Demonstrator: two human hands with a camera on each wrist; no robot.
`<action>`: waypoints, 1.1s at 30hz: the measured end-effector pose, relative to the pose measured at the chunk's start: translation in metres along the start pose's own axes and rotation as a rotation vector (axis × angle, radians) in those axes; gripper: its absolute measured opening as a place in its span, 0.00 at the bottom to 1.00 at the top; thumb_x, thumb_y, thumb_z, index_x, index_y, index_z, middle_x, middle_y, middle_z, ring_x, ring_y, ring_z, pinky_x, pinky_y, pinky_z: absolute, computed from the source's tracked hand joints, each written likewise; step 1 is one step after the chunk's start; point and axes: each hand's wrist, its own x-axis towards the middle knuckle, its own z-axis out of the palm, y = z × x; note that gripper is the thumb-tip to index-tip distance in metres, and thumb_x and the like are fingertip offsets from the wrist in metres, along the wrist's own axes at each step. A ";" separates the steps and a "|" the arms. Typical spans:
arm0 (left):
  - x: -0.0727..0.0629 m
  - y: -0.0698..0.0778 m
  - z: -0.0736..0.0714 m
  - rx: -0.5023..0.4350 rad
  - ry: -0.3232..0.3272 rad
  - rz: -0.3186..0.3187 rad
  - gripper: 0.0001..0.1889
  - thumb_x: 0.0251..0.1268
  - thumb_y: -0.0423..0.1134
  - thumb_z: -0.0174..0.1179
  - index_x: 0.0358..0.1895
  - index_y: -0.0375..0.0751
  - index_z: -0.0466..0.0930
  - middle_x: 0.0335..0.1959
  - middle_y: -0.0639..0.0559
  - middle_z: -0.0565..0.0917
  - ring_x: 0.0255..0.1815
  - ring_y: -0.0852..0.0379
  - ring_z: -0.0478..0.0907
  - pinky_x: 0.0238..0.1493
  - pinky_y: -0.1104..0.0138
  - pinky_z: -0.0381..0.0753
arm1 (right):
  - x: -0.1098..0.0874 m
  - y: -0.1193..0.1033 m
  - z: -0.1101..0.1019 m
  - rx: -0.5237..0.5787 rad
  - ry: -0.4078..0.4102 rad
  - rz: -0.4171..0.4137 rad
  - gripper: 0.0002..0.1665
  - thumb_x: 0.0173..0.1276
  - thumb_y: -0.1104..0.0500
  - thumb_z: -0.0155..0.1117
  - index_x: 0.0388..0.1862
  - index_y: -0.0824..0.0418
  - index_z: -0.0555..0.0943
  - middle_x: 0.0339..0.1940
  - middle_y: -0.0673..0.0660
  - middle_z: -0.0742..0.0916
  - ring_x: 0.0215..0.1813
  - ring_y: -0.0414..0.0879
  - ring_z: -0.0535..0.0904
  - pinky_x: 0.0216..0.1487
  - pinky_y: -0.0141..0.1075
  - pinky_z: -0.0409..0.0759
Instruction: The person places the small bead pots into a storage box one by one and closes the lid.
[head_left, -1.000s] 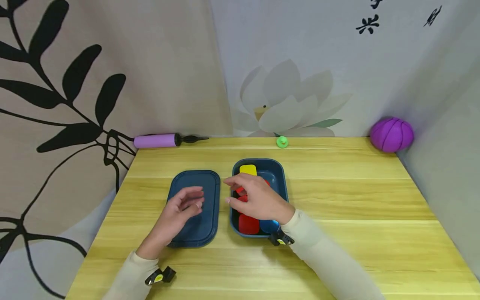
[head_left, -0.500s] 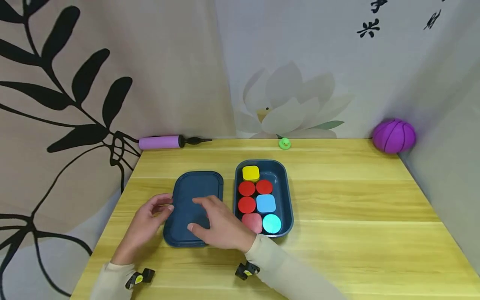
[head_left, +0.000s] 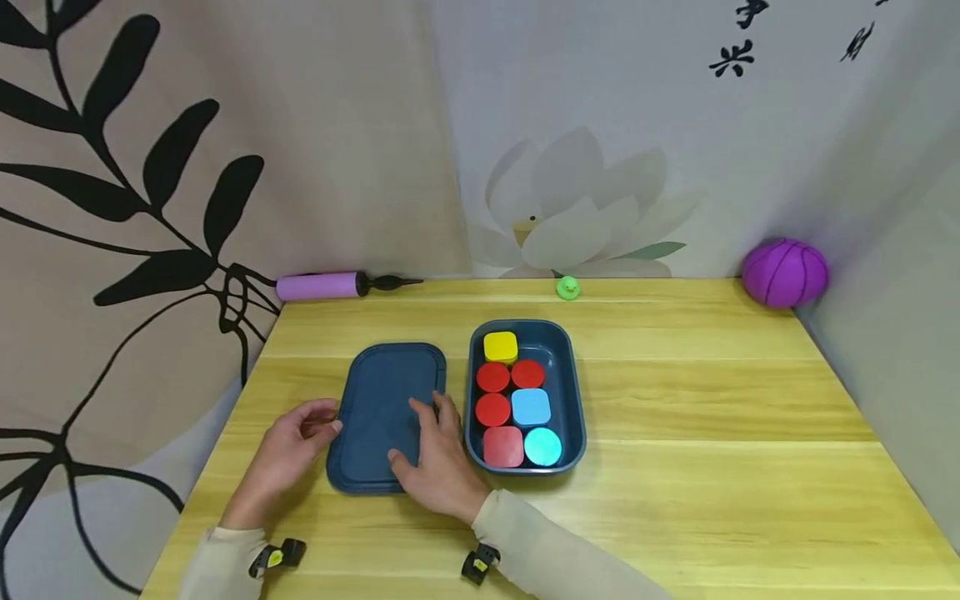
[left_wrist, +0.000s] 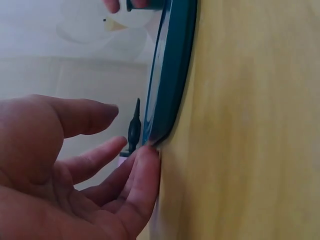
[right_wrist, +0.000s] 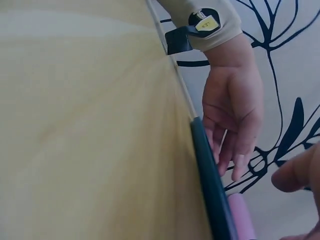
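Observation:
A dark blue rectangular lid (head_left: 378,400) lies flat on the table. My left hand (head_left: 288,450) is at its left edge, fingers loosely bent; in the left wrist view the lower fingertips (left_wrist: 150,155) are right at the lid's corner and the thumb is held away. Over the lid's right side, my right hand (head_left: 444,467) has spread fingers, with nothing gripped. Right of the lid stands the matching dark blue box (head_left: 561,371). It holds a yellow block (head_left: 501,345), three red round blocks (head_left: 492,377), a pinkish-red square block (head_left: 503,447), a blue square block (head_left: 531,407) and a cyan round block (head_left: 543,447).
At the table's back edge lie a purple hand pump (head_left: 318,286) with a black nozzle and a small green duck (head_left: 567,288). A purple ball (head_left: 785,273) rests in the back right corner. Printed cloth hangs behind the wooden table (head_left: 712,483).
My right hand has moved left from above the box to the lid's right side, uncovering the blocks. My left hand has drawn back left from over the lid to its left edge.

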 end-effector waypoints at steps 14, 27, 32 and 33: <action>0.002 -0.002 -0.006 -0.157 -0.083 -0.095 0.31 0.79 0.37 0.62 0.78 0.28 0.66 0.68 0.31 0.77 0.60 0.50 0.82 0.50 0.73 0.85 | 0.004 0.002 0.002 0.114 -0.001 0.052 0.47 0.77 0.52 0.63 0.87 0.59 0.53 0.89 0.63 0.48 0.86 0.61 0.57 0.79 0.63 0.67; -0.011 -0.015 -0.027 -0.575 -0.271 0.063 0.40 0.77 0.27 0.60 0.85 0.31 0.48 0.61 0.53 0.77 0.56 0.65 0.83 0.56 0.71 0.86 | 0.000 -0.016 -0.016 0.179 0.048 -0.036 0.45 0.79 0.55 0.61 0.88 0.56 0.53 0.89 0.59 0.54 0.86 0.56 0.58 0.81 0.61 0.66; -0.012 -0.006 -0.034 -0.841 -0.381 0.203 0.39 0.80 0.20 0.49 0.87 0.41 0.46 0.62 0.52 0.80 0.57 0.60 0.85 0.57 0.68 0.87 | 0.000 -0.024 -0.040 0.228 0.085 -0.089 0.48 0.75 0.58 0.66 0.87 0.60 0.55 0.86 0.60 0.60 0.83 0.55 0.62 0.82 0.54 0.67; -0.012 -0.004 -0.035 -0.890 -0.398 0.226 0.39 0.80 0.19 0.47 0.88 0.42 0.46 0.63 0.52 0.80 0.58 0.59 0.86 0.57 0.68 0.88 | 0.000 -0.025 -0.046 0.256 0.085 -0.086 0.49 0.74 0.59 0.68 0.87 0.60 0.55 0.86 0.60 0.60 0.83 0.55 0.63 0.82 0.52 0.68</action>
